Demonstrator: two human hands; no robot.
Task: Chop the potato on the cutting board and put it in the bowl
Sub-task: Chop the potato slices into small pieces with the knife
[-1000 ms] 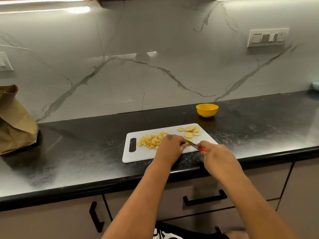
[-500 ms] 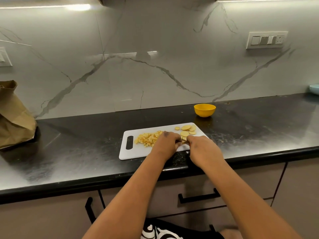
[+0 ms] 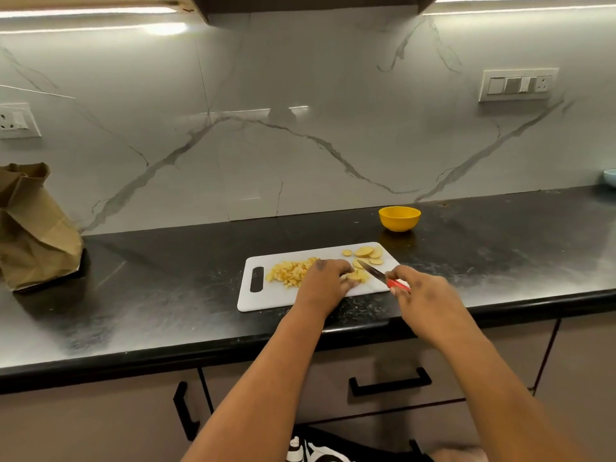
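Both bare forearms reach forward from the bottom edge, converging ahead of the body. The left hand [image 3: 325, 284] lies palm down, knuckles up, its fingers curled over a yellow potato slice [image 3: 356, 277]. The right hand [image 3: 420, 296], just beside it, grips the red-handled knife [image 3: 383, 279], whose blade points toward the left hand's fingertips.

No legible text, label, brand, number or sign was found on any surface in view; the white wall switch plate [image 3: 517, 84] carried no readable markings.
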